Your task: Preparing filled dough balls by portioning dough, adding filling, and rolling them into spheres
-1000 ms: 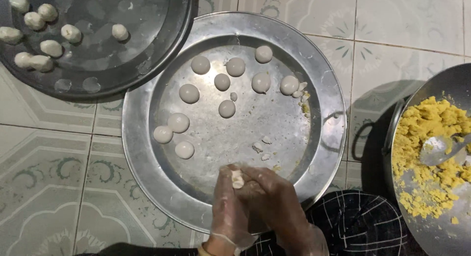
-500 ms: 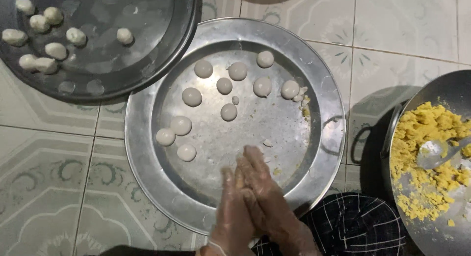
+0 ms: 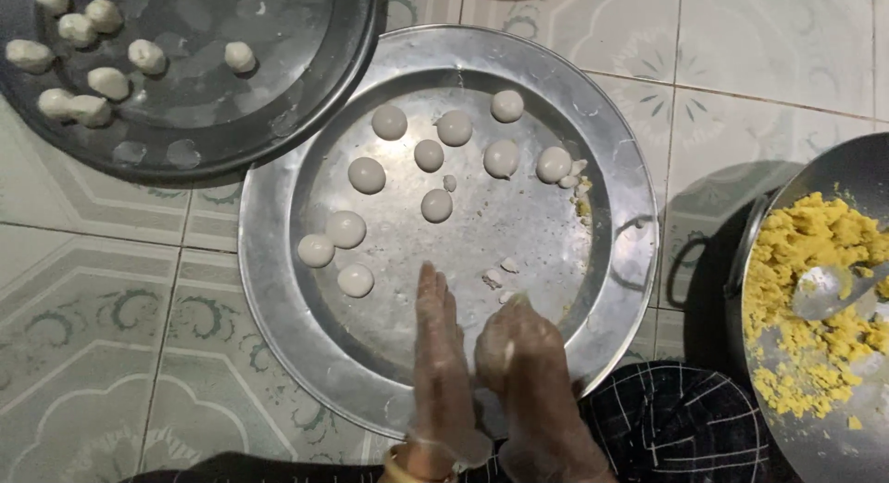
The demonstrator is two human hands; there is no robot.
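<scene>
Both my hands wear thin clear gloves and meet palm to palm over the near rim of a big round steel tray [image 3: 278, 261]. My left hand [image 3: 439, 353] is flat, fingers straight and pointing away from me. Against it my right hand [image 3: 530, 376] is cupped. A small piece of white dough [image 3: 507, 351] is pressed between them and mostly hidden. Several smooth white dough balls [image 3: 436, 205] lie spread over the far half of the tray. A few dough scraps [image 3: 495, 277] lie just beyond my fingertips.
A dark round pan [image 3: 306, 122] at the top left overlaps the tray's edge and holds several lumpier dough pieces [image 3: 93, 80]. At the right stands a metal pot of crumbly yellow filling [image 3: 806, 251] with a spoon [image 3: 829, 288] in it. Tiled floor lies underneath; checked fabric [image 3: 676, 427] covers my lap.
My hands have slid against each other: the left now reaches further forward and lies flatter, while the right has drawn back and cupped. The dough seen at the fingertips is now mostly hidden.
</scene>
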